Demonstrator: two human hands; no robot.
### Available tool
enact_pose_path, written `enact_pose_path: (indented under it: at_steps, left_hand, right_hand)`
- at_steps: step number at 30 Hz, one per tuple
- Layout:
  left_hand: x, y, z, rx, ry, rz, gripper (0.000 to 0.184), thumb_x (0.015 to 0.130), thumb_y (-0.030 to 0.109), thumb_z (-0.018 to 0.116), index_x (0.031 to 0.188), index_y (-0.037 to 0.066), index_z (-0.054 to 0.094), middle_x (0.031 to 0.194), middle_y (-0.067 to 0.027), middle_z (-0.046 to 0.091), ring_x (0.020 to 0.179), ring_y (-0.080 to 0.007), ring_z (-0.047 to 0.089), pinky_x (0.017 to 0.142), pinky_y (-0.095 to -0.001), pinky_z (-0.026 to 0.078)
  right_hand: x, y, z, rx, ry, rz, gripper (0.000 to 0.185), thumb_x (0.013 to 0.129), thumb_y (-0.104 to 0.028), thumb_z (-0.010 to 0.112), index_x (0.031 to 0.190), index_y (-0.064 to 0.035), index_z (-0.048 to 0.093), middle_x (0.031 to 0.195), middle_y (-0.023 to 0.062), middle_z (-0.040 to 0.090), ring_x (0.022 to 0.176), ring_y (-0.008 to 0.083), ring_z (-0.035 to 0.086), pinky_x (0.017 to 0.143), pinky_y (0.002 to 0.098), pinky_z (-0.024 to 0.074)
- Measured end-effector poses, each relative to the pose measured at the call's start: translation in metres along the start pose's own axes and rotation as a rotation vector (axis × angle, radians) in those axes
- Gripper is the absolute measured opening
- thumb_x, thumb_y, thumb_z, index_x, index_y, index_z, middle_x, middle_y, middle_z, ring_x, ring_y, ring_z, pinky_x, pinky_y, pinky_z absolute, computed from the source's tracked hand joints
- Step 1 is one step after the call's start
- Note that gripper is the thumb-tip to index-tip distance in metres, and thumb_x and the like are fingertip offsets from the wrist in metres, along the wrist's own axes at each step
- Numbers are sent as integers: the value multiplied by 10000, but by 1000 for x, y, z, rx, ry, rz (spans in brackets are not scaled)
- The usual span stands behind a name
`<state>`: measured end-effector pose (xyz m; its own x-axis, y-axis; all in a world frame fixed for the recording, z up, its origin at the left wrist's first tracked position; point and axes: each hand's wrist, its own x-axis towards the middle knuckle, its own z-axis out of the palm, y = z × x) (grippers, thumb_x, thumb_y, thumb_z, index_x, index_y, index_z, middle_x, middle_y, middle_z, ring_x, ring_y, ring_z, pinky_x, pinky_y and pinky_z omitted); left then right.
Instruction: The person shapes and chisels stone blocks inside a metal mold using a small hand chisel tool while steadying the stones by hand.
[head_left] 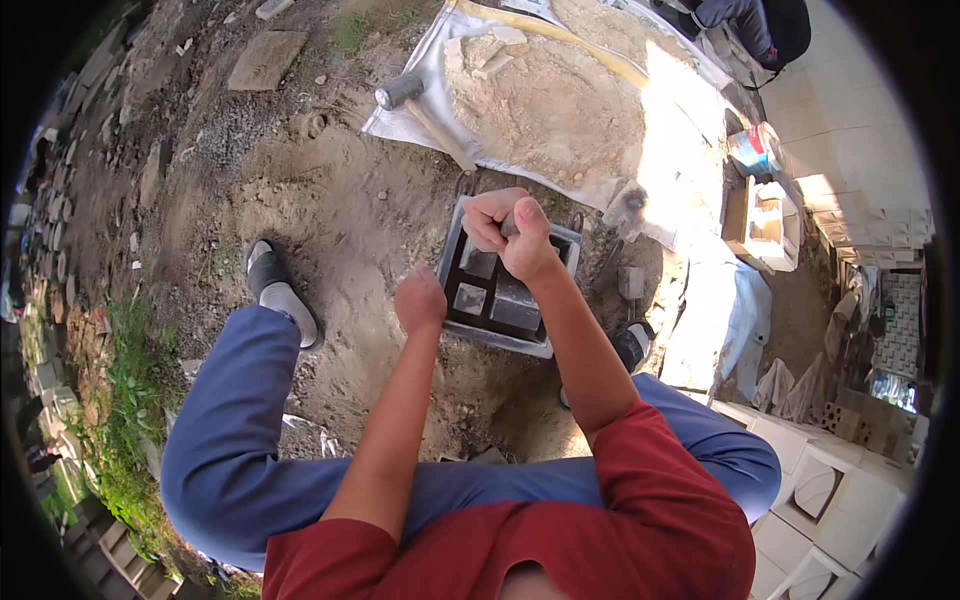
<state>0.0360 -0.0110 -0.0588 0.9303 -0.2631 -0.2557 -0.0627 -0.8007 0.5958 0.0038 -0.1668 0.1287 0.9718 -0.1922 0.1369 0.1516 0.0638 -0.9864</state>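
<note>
- Centrally, a grey frame (500, 341) lies on gritty soil (350, 215) between the feet (283, 300); dark dividers (490, 301) surround smooth rectangular faces (469, 298);
- outline nearly square, long axis unclear; sides run forward, far end angled slightly right;
- right hand (517, 236) above it, fingers clenched, contents hidden;
- left hand (419, 300) beside its left edge, fingers curled; cannot tell whether grasping.

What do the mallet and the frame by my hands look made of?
Mallet head: dull dark grey, rubber or metal; handle: probably bare wood, pale tan. Frame: perhaps metal, from its straight crisp edges; finish matte, dusty grey.
</note>
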Motion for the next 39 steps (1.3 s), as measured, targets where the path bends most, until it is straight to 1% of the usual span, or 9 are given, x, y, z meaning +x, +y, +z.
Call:
enact_pose_path:
  at_steps: [2, 11, 14, 20, 22, 25, 32, 35, 39]
  left_hand:
    - [-4, -2, 0, 10, -8, 11, 608, 1041, 379, 331, 805, -39, 704, 826, -302, 665, 815, -506, 638, 764, -589, 482]
    - [1, -10, 2, -77, -64, -77, 642, 1043, 418, 312, 829, -27, 722, 856, -293, 683, 829, -494, 658, 789, -582, 496]
    - [1, -4, 0, -158, -30, -74, 657, 1048, 435, 302, 830, -13, 731, 848, -286, 688, 835, -492, 661, 800, -573, 496]
    - [1, -10, 0, -349, -41, -168, 683, 1041, 452, 280, 892, -6, 763, 845, -211, 737, 826, -396, 700, 815, -451, 522]
    - [2, -17, 6, -600, -6, -205, 747, 1049, 492, 255, 898, -43, 752, 825, -173, 745, 781, -320, 711, 797, -399, 535]
    - [2, -16, 8, -643, 12, -218, 765, 1053, 503, 244, 896, -40, 759, 813, -164, 756, 799, -329, 729, 789, -416, 542]
    - [-1, -18, 8, -742, 36, -196, 761, 1058, 497, 230, 926, -47, 746, 796, -157, 749, 789, -287, 729, 776, -389, 546]
    - [-4, -10, -3, -660, 65, -151, 746, 1063, 488, 237, 935, -48, 740, 796, -154, 746, 766, -275, 725, 757, -381, 550]
    - [-5, -16, 6, -721, 35, -182, 763, 1067, 503, 227, 935, -50, 736, 802, -150, 744, 752, -269, 718, 749, -365, 547]
  right_hand:
    - [-5, 47, -4, 12, -11, -24, 876, 810, -936, 316, 540, -104, 263, 515, -29, 263, 458, 110, 292, 444, 286, 173]
    - [-4, 8, 8, 51, 1, 41, 867, 790, -945, 334, 558, -113, 269, 528, -46, 239, 452, 98, 238, 453, 287, 148]
    - [-15, 52, 8, 58, -14, 66, 873, 773, -957, 343, 555, -116, 268, 524, -48, 248, 454, 90, 243, 454, 284, 144]
    - [-14, 20, 22, -2, -48, 65, 873, 800, -936, 348, 550, -104, 271, 522, -44, 240, 452, 95, 261, 451, 285, 154]
    - [-24, 29, 27, -36, -56, 19, 872, 806, -930, 351, 553, -99, 267, 524, -43, 241, 454, 96, 262, 451, 285, 158]
    - [-30, 56, 26, -69, -69, -102, 880, 806, -930, 356, 568, -89, 253, 526, -43, 248, 458, 101, 258, 456, 290, 162]
    - [-14, 13, 35, -34, -63, 28, 866, 838, -922, 294, 572, -98, 261, 532, -42, 247, 467, 92, 254, 459, 288, 155]
    - [-26, 62, 39, -49, -88, -64, 835, 907, -840, 324, 574, -75, 283, 542, -29, 261, 504, 96, 269, 478, 292, 202]
    - [-22, 39, 40, 15, -4, 9, 863, 862, -884, 353, 569, -75, 295, 540, -30, 276, 503, 95, 280, 472, 296, 194]
